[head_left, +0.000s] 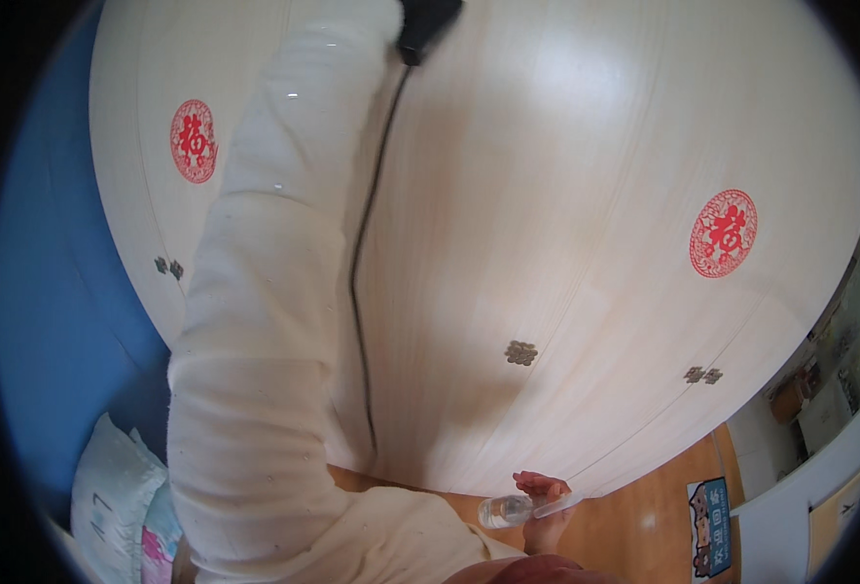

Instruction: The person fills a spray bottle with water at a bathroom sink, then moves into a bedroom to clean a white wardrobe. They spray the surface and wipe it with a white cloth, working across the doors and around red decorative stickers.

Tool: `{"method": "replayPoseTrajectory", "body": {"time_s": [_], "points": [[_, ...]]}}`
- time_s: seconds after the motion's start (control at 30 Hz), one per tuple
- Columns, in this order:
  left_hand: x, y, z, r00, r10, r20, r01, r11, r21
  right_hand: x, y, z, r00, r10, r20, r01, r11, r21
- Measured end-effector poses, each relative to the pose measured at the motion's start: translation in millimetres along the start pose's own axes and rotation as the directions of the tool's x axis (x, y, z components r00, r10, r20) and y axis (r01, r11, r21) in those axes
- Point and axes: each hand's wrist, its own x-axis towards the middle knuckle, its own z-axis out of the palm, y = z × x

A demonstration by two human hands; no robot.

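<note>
"Two hands visible?"

"One: the right hand (543, 487), at five o'clock, fingers wrapped around a clear bottle (504, 511)."

"And the left hand?"

"Out of sight, grip I can't tell; its white sleeve (255, 292) reaches twelve o'clock."

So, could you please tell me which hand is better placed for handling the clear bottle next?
Probably the right hand: it appears to hold the clear bottle low down, while the white left sleeve reaches up by the pale panels, its hand out of view.
</note>
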Motion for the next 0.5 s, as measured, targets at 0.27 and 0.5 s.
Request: {"method": "replayPoseTrajectory", "body": {"time_s": [0.27, 0.5], "points": [[-253, -50, -57, 0.972, -0.229, 0.044, 0.218, 0.96, 0.176, 1, -2, -3, 0.992, 0.103, 0.077, -0.097, 0.992, -0.081], [-559, 34, -195, 0.828, -0.462, 0.317, 0.428, 0.887, 0.174, -2, 6, 16, 0.956, 0.232, 0.181, -0.209, 0.968, -0.136]]}}
